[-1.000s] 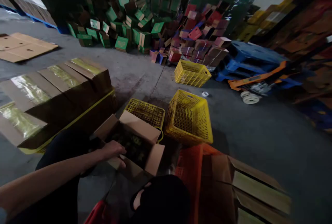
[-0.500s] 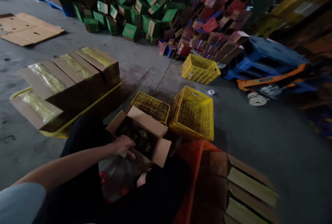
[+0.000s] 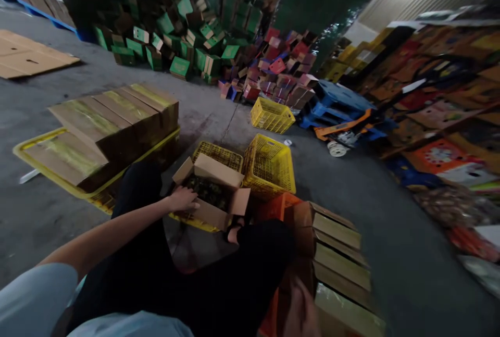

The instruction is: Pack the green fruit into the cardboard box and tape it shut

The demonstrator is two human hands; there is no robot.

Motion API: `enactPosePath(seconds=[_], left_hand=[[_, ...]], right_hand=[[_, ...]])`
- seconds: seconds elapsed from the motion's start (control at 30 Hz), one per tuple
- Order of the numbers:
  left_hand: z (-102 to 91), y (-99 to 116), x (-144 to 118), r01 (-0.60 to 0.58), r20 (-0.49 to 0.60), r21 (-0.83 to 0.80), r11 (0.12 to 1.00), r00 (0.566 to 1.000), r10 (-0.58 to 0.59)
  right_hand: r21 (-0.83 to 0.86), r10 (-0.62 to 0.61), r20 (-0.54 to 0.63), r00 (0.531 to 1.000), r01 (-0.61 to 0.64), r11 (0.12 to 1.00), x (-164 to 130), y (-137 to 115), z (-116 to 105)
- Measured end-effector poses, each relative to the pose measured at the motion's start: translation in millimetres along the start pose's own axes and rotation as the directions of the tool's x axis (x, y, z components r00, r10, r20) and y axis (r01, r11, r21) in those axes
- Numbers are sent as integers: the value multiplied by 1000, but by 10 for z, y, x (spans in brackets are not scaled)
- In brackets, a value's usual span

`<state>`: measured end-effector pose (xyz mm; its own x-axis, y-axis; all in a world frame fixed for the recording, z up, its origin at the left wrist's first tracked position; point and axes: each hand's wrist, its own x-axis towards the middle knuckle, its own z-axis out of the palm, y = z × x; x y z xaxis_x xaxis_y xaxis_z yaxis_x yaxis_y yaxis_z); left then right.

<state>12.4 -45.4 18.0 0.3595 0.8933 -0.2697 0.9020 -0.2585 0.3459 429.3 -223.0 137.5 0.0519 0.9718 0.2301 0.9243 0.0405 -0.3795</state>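
Note:
An open cardboard box [image 3: 213, 214] with raised flaps rests on a yellow crate between my knees. Dark, greenish round items [image 3: 209, 191], too dim to name, lie inside it. My left hand [image 3: 183, 199] grips the near left edge of this box, its fingers over the rim. Low on the right, my right hand [image 3: 301, 311] is blurred beside a row of closed, taped cartons [image 3: 338, 264]. Whether it holds anything cannot be made out. An orange crate [image 3: 279, 204] stands beside those cartons, near my right knee.
Taped cartons [image 3: 113, 113] fill a yellow crate [image 3: 23, 144] on my left. Ahead stand an open yellow basket [image 3: 287, 170] and another yellow basket [image 3: 271, 115]. Farther off are heaped green boxes [image 3: 182, 66], red boxes [image 3: 277, 66], blue pallets [image 3: 339, 97] and an orange pallet jack [image 3: 344, 128].
The view has tilted up and turned right. My right hand has come into view at the lower right. My left hand stays at the box's near edge, shifted slightly toward its left corner.

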Motion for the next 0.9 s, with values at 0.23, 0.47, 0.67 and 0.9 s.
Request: enactPosePath(seconds=[0.23,0.47,0.67,0.9], left_hand=[[-101,-104,153,75,92,-91,993,994,-67],[87,-327,651,275,61,-152,949,961,-269],[200,-323,809,344,118,-160,925,937,-328],[154,-269,803,324,93,-138,936,945,-314]], right_hand=[[363,-436,410,802,295,884,1622,-1072,1139],[56,-239,744,623,298,953,2370,-1237,2330],[31,-215,767,604,300,953,2374,-1100,2702],[-17,-181,742,646,288,957,2259,-1020,2819]])
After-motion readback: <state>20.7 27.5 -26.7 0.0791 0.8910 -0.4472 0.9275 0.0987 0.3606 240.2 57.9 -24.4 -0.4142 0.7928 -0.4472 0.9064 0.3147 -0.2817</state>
